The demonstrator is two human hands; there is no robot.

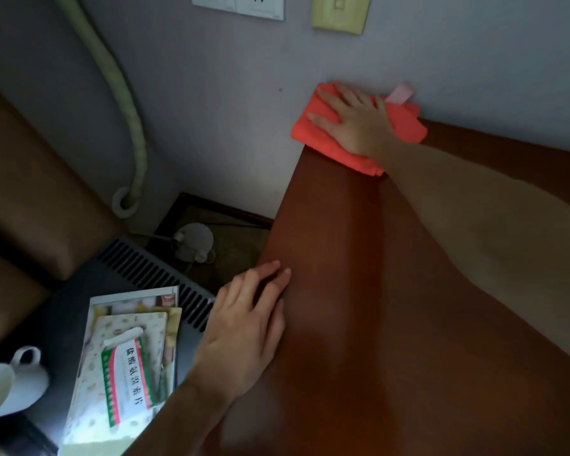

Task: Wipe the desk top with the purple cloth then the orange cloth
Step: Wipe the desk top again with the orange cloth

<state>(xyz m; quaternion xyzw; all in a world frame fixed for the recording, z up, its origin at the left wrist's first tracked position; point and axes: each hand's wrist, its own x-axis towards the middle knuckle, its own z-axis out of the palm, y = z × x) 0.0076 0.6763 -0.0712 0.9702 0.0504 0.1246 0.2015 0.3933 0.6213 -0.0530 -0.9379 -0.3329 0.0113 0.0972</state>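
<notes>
The orange cloth point(405, 126) lies folded on the far left corner of the brown desk top point(359, 307), against the wall. My right hand point(352, 120) presses flat on it with fingers spread. A pale pink-purple bit of cloth point(400, 93) pokes out behind the orange one at the wall. Resting on the desk's left edge, nearer to me, is my left hand point(244, 327), fingers together and holding nothing.
Left of the desk stands a low dark unit with a vent grille point(152, 274), carrying booklets and a medicine box point(129, 366) and a white cup point(10, 380). A brown padded seat point(30, 199), a wrapped pipe point(132, 126) and wall sockets point(241, 4) are beyond.
</notes>
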